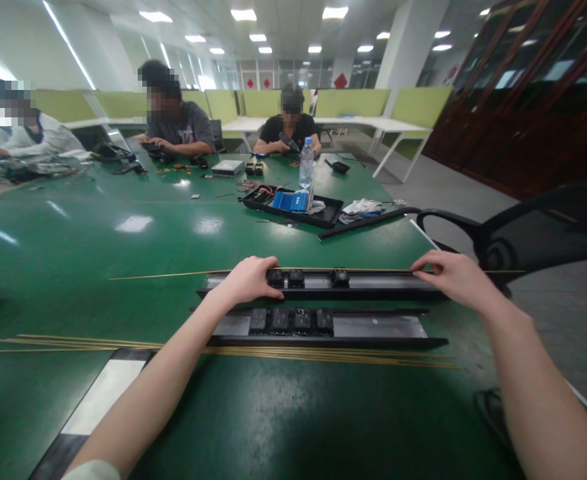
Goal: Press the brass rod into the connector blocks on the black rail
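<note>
A long black-edged channel point(373, 283) with a grey inside lies across the green table, and black square blocks point(296, 278) sit in it. My left hand point(250, 279) is closed around this channel by the leftmost block, thumb in front and fingers behind. Along its back edge runs a thin brass-coloured rod point(158, 276), sticking out past both ends. The rod's right part is pinched between the thumb and fingers of my right hand point(450, 272). Nearer me is a second channel point(373, 327) with several black blocks side by side. More thin rods point(273, 352) lie along its front.
Behind the channels are a black tray point(330, 212) with a blue ribbed part point(291, 200), a black strip point(363, 223), gloves point(362, 210) and a water bottle point(306, 163). A black-and-white panel point(103, 390) lies under my left forearm. Several people sit across the table; a chair point(533, 227) stands right.
</note>
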`<state>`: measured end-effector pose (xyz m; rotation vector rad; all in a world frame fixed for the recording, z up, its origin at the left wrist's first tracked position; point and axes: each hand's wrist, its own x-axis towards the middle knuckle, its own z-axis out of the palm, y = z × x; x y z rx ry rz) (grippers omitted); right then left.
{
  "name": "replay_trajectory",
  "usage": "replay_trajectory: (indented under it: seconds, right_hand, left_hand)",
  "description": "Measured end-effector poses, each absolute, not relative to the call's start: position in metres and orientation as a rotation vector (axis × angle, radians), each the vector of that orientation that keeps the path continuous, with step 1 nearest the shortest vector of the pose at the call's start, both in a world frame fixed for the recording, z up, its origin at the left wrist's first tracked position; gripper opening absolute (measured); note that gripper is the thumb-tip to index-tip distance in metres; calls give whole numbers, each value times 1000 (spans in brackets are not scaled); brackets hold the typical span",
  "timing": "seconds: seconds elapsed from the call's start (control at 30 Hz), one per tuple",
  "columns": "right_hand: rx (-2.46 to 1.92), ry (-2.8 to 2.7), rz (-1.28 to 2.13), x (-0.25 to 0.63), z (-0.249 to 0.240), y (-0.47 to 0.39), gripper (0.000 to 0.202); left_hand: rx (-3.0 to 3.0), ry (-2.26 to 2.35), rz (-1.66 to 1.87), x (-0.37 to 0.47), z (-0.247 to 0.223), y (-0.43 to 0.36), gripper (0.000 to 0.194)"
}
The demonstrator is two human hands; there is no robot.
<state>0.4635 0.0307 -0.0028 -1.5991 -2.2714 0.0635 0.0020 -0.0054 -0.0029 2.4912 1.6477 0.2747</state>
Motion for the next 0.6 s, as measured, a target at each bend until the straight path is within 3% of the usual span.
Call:
replay_trajectory:
  seconds: [0.6]
  right_hand:
    - [-1714,-2192,115,477,-1,30,19]
  left_hand:
    - [2466,1641,269,2,-1,-6,63]
